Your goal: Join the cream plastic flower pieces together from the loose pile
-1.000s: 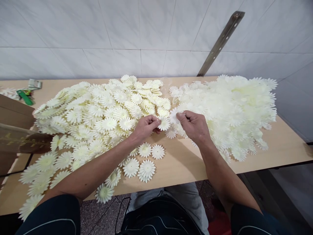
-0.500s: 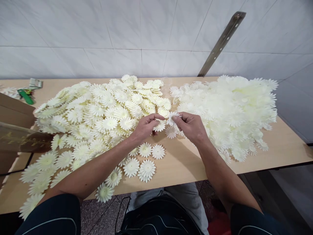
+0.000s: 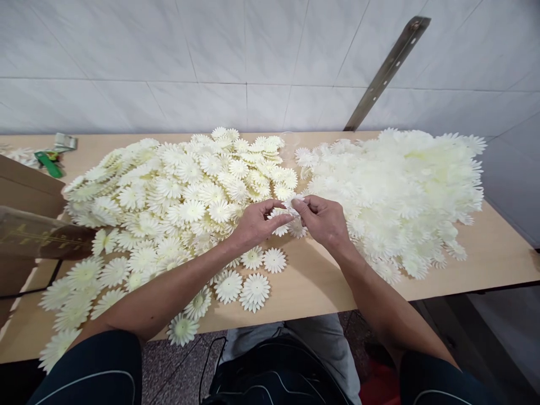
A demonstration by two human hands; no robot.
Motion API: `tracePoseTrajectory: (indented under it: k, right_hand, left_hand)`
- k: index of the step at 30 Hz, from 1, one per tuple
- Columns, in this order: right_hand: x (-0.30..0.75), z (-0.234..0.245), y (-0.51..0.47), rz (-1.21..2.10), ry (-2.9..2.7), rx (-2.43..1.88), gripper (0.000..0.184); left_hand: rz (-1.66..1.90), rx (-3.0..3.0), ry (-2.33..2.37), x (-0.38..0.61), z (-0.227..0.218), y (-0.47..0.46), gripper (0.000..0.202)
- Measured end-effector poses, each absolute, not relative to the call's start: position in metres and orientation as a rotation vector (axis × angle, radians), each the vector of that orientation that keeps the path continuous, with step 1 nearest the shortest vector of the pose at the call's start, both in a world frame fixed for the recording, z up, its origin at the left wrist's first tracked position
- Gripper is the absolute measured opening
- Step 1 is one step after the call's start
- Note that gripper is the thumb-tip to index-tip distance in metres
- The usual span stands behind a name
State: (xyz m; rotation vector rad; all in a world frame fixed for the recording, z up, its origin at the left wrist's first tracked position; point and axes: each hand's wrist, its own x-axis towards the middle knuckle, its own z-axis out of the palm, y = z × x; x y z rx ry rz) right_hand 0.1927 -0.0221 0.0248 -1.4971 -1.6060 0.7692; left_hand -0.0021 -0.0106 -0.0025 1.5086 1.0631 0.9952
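My left hand point(image 3: 255, 224) and my right hand point(image 3: 323, 220) meet over the middle of a light wooden table point(image 3: 320, 281). Both pinch the same small cream fabric daisy piece point(image 3: 287, 206) between thumb and fingers. Left of my hands lies a wide heap of flat cream daisies with yellowish centres point(image 3: 177, 188). To the right rises a taller, whiter pile of petal pieces point(image 3: 405, 185). Several single daisies point(image 3: 253, 289) lie on the bare wood just in front of my left wrist.
A cardboard box point(image 3: 29, 222) stands at the left table edge. A green tool and a small packet point(image 3: 50, 160) lie at the far left corner. A metal bar point(image 3: 386, 70) leans on the white tiled wall. My lap and a dark bag point(image 3: 274, 371) show below the front edge.
My right hand moved left from the white pile toward my left hand, bringing a petal piece. The two hands now touch at the fingertips.
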Motion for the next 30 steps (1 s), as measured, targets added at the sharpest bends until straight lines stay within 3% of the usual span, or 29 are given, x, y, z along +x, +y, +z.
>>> tracePoseTrajectory:
  k: [8,23,30]
  right_hand:
    - [0.19,0.024,-0.023,0.708,-1.673,-1.454,0.064]
    - [0.213,0.032,-0.017,0.566,-1.456,-1.433,0.054]
    - [0.231,0.035,-0.015,0.91,-1.498,-1.219,0.056]
  left_hand:
    - [1.056,1.538,1.156,-0.003,-0.008,-0.008,0.027]
    - [0.959,1.488,1.16,-0.003,0.002,-0.01,0.031]
    - [0.874,1.218,1.093,-0.002,0.006,-0.01,0.04]
